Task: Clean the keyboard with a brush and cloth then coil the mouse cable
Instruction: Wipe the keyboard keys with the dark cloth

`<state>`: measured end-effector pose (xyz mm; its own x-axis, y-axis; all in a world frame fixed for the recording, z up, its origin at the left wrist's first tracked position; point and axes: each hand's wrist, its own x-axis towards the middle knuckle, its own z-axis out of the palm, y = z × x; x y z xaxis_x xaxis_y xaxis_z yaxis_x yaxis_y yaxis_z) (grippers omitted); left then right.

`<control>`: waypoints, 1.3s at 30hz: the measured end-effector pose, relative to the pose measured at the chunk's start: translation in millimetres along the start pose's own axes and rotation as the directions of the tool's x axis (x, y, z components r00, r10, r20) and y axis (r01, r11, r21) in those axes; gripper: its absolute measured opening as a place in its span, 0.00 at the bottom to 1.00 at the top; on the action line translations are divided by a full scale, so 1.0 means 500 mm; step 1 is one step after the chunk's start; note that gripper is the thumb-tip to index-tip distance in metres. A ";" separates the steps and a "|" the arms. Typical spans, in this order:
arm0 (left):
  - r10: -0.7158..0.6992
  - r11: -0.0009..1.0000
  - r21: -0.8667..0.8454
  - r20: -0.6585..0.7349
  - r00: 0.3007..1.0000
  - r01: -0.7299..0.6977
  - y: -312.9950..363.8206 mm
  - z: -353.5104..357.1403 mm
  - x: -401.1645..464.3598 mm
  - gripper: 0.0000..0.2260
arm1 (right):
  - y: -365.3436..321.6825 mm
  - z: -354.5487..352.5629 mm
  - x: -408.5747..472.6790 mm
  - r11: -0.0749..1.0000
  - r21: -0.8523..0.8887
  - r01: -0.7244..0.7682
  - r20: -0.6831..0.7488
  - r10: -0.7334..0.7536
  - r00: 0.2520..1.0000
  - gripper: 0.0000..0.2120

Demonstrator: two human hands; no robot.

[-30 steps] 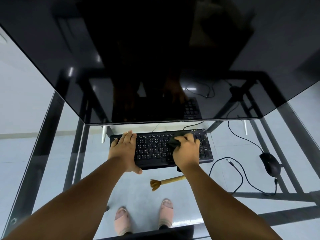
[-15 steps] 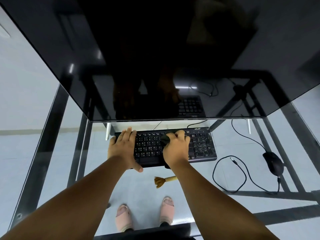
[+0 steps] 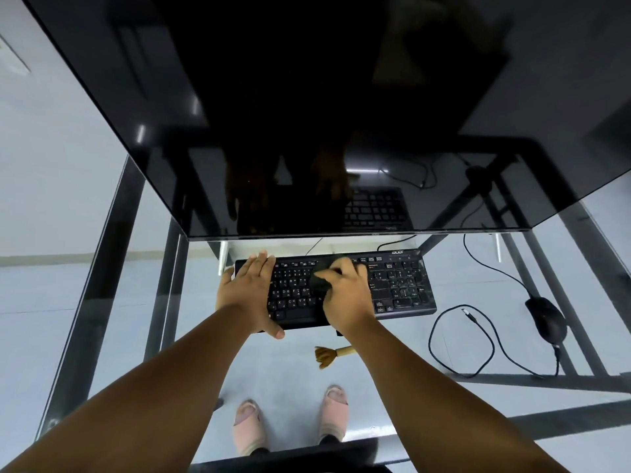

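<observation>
Head view
Right grip: the right hand (image 3: 346,295) lay over the middle of the keyboard (image 3: 392,288), fingers curled and pressed down on a dark cloth (image 3: 320,280), which was bunched under the fingertips and showed at the hand's left edge.
Left grip: the left hand (image 3: 246,290) rested flat on the keyboard's left end, fingers together and stretched forward, thumb spread out over the near edge; it pinched nothing.
Keyboard: black, lying across the glass bench (image 3: 512,336), under both grips; its number pad stayed bare to the right of the right grip.
Brush (image 3: 329,356): just behind the right wrist, lying on the glass, brown bristles pointing left, pale handle running under the forearm; touched by neither grip.
Mouse (image 3: 546,317): black, well to the right of the right grip, apart from the keyboard.
Mouse cable (image 3: 461,339): loose in an open loop between keyboard and mouse, its plug end lying free inside the loop.
Monitor (image 3: 307,114): dark screen just beyond both grips, mirroring hands and keys.
Floor: pale, seen through the glass, with the person's feet (image 3: 290,419) in pink sandals below the arms.
</observation>
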<state>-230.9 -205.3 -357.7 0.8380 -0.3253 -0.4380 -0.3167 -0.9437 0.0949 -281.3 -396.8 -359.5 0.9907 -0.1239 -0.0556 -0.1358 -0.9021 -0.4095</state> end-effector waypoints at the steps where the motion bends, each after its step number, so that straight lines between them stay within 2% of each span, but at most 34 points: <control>1: 0.000 1.000 -0.001 0.001 1.000 0.000 -0.001 0.000 0.000 0.67 | 0.007 -0.004 0.000 0.999 -0.012 0.039 0.018 -0.039 0.999 0.22; 2: 0.001 1.000 -0.003 0.001 1.000 -0.001 -0.001 0.000 0.000 0.67 | 0.019 -0.009 0.000 0.999 -0.025 0.035 0.018 -0.034 0.999 0.22; 5: 0.006 1.000 -0.010 0.001 1.000 -0.006 -0.003 0.003 -0.001 0.66 | 0.054 -0.021 -0.007 0.988 -0.012 -0.156 -0.085 0.155 0.984 0.20; 7: 0.007 1.000 -0.012 -0.002 1.000 -0.007 -0.004 0.003 0.000 0.67 | 0.053 -0.019 -0.009 0.973 0.021 -0.230 -0.135 0.231 0.964 0.19; 9: 0.006 1.000 -0.015 -0.002 1.000 -0.006 -0.005 0.003 0.001 0.67 | 0.029 -0.008 -0.008 0.977 0.030 -0.212 -0.118 0.214 0.970 0.19; 14: 0.009 1.000 -0.025 -0.002 1.000 -0.009 -0.007 0.004 -0.002 0.66 | 0.001 0.000 -0.002 1.000 0.021 -0.022 0.012 0.022 1.000 0.20; 19: 0.005 1.000 -0.018 0.009 1.000 -0.005 -0.006 0.004 -0.003 0.66 | 0.043 -0.018 -0.004 0.978 0.014 -0.210 -0.084 0.211 0.974 0.20; 22: -0.016 1.000 -0.023 0.001 1.000 0.016 -0.008 0.008 -0.006 0.66 | 0.032 -0.011 -0.009 0.992 0.005 -0.126 -0.063 0.126 0.990 0.21; 24: -0.050 0.998 -0.048 -0.019 0.999 0.049 -0.010 0.013 -0.011 0.67 | 0.021 -0.005 -0.015 0.999 0.017 0.033 0.021 -0.033 0.999 0.23; 27: -0.062 0.996 -0.060 -0.034 0.998 0.060 -0.015 0.018 -0.017 0.67 | 0.028 -0.002 -0.024 0.974 0.028 0.226 0.145 -0.227 0.963 0.25; 29: -0.055 0.997 -0.060 -0.030 0.998 0.053 -0.016 0.017 -0.017 0.66 | 0.053 -0.010 -0.029 0.977 0.022 0.212 0.118 -0.213 0.970 0.25; 34: -0.056 0.996 -0.068 -0.025 0.998 0.054 -0.015 0.016 -0.017 0.66 | 0.107 -0.031 -0.038 0.998 0.042 0.044 -0.052 -0.042 0.998 0.23; 36: -0.056 0.996 -0.072 -0.024 0.998 0.054 -0.015 0.015 -0.017 0.66 | 0.088 -0.027 -0.036 0.998 0.043 0.051 -0.038 -0.049 0.998 0.23; 39: -0.060 0.996 -0.072 -0.023 0.998 0.058 -0.015 0.017 -0.017 0.66 | 0.063 -0.022 -0.035 0.989 0.021 0.143 0.055 -0.144 0.988 0.23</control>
<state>-239.2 -195.2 -362.1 0.8655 -0.2698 -0.4221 -0.2351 -0.9628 0.1333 -302.9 -427.6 -361.5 0.9985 0.0302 -0.0458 0.0075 -0.9017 -0.4322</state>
